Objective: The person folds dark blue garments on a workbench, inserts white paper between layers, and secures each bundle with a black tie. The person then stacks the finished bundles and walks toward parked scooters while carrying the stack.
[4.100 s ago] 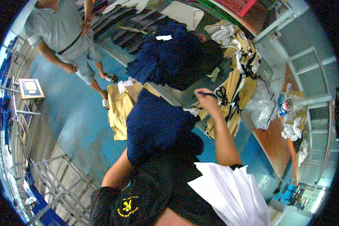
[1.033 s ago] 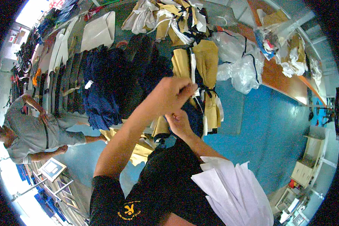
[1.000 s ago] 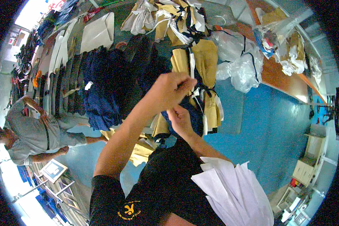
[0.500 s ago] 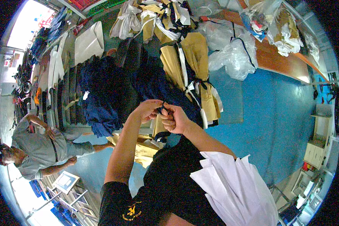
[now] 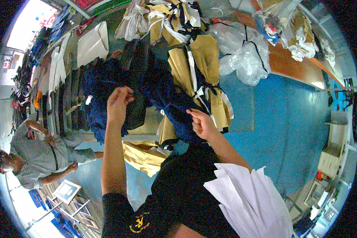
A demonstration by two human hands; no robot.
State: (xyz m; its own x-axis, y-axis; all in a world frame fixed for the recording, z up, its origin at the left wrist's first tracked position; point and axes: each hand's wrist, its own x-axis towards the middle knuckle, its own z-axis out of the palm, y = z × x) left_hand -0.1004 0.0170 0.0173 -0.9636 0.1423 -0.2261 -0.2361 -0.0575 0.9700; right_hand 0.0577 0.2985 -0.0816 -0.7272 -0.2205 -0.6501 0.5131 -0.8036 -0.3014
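My left hand (image 5: pixel 118 104) is raised, its fingers pinched on the edge of a dark navy cloth piece (image 5: pixel 135 99) that lies on a stack of navy and black fabric (image 5: pixel 99 89). My right hand (image 5: pixel 201 123) is lower and to the right, closed on a bundle of navy cloth (image 5: pixel 174 113) tied with a white strip. Behind it hang tan cloth bundles (image 5: pixel 194 67) with white and black ties. A sheaf of white paper (image 5: pixel 250 198) is tucked under my right arm.
Another person in a grey shirt (image 5: pixel 35 156) bends at the lower left beside a metal rack (image 5: pixel 73 198). Clear plastic bags (image 5: pixel 244 55) lie on the brown table (image 5: pixel 297 65) at the upper right. The floor (image 5: pixel 281 131) is blue.
My hands were together at the middle of the navy bundle; now they are apart, the left one lifted onto the dark stack, the right one staying on the bundle.
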